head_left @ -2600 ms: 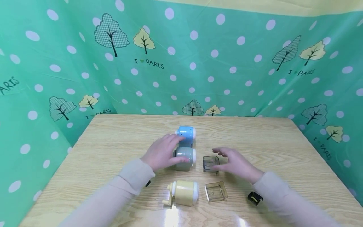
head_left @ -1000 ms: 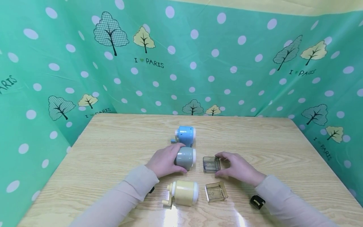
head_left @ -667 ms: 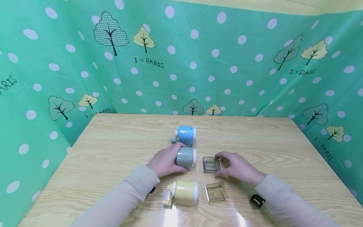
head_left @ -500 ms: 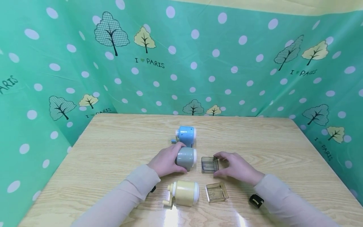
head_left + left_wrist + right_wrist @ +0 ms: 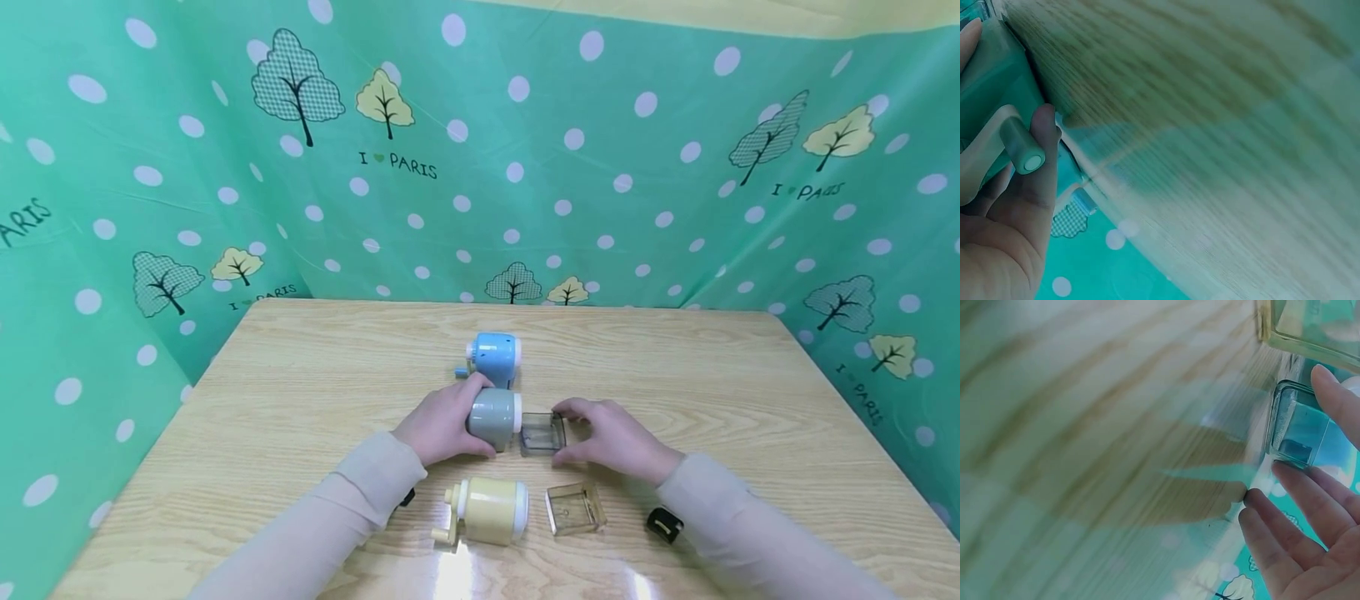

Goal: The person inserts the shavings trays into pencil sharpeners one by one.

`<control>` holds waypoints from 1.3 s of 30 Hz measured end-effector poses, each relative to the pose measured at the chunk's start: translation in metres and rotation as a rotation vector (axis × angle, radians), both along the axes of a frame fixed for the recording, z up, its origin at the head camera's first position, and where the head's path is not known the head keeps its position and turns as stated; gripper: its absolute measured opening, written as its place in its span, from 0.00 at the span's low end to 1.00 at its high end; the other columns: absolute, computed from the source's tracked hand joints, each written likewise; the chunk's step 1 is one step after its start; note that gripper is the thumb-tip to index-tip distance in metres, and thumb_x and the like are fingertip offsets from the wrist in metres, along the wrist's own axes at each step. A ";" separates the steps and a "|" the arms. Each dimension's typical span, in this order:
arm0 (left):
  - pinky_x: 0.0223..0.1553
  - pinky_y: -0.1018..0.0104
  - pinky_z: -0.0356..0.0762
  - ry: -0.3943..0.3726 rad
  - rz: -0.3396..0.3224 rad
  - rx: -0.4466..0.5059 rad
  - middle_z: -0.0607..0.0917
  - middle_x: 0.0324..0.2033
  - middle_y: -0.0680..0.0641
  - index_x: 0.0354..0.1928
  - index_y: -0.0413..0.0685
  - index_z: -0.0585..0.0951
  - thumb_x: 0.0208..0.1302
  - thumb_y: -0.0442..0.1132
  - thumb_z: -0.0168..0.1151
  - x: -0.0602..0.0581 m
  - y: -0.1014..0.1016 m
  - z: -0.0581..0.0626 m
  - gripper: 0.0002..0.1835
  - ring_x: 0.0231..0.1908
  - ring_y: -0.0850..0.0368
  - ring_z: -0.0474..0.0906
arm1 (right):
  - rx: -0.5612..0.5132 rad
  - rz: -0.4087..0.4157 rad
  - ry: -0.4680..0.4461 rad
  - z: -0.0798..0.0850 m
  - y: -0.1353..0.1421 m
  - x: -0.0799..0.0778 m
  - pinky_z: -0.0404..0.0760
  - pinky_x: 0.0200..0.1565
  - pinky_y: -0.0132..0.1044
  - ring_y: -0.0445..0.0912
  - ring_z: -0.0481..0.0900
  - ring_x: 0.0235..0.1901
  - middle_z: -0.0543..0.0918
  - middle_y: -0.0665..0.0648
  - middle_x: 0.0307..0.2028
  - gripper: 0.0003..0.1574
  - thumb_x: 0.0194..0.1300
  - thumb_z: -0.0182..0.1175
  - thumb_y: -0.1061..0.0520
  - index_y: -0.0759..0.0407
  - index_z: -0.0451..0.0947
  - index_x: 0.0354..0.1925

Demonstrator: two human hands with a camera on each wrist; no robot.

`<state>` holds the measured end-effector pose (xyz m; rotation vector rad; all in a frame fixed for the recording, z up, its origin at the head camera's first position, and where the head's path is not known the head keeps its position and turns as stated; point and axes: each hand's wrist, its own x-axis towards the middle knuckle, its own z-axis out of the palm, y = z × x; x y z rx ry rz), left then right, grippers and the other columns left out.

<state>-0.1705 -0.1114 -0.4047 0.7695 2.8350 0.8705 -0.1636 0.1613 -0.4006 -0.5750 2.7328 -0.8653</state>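
In the head view my left hand (image 5: 440,423) grips a grey hand-crank pencil sharpener (image 5: 492,416) from its left side. Its crank (image 5: 1019,147) shows beside the fingers in the left wrist view. My right hand (image 5: 611,440) pinches a smoky clear shavings drawer (image 5: 542,434) by its right side, thumb on the near side and fingertips on the far side. The drawer's left edge is right at the grey sharpener's white end. In the right wrist view the drawer (image 5: 1300,428) lies between thumb and fingers, its corner facing the camera.
A blue sharpener (image 5: 497,357) stands behind the grey one. Nearer me is a yellow sharpener (image 5: 491,510), with an amber clear drawer (image 5: 574,509) to its right. A green patterned curtain (image 5: 480,150) hangs behind the wooden table (image 5: 315,367).
My right hand has taken the smoky drawer by its sides and slid it left up to the grey sharpener. My left hand has closed round the sharpener and stays there.
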 end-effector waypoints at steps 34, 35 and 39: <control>0.50 0.58 0.78 -0.015 0.003 0.013 0.82 0.48 0.50 0.58 0.55 0.68 0.40 0.50 0.83 -0.002 -0.001 -0.002 0.43 0.45 0.55 0.80 | 0.000 -0.016 -0.012 -0.003 -0.022 -0.007 0.75 0.62 0.52 0.55 0.80 0.57 0.83 0.60 0.56 0.45 0.45 0.78 0.42 0.58 0.76 0.59; 0.50 0.58 0.78 -0.016 0.003 0.012 0.82 0.48 0.50 0.58 0.55 0.68 0.40 0.50 0.83 -0.002 -0.001 -0.002 0.43 0.45 0.55 0.80 | 0.001 -0.017 -0.015 -0.003 -0.022 -0.007 0.75 0.62 0.52 0.55 0.80 0.57 0.83 0.60 0.56 0.46 0.45 0.78 0.42 0.58 0.76 0.60; 0.49 0.58 0.78 -0.020 0.003 0.011 0.82 0.48 0.50 0.58 0.55 0.68 0.40 0.50 0.83 -0.001 -0.001 -0.002 0.43 0.45 0.55 0.79 | 0.000 -0.017 -0.018 -0.004 -0.023 -0.008 0.75 0.62 0.51 0.55 0.80 0.57 0.83 0.59 0.56 0.46 0.45 0.78 0.42 0.58 0.76 0.60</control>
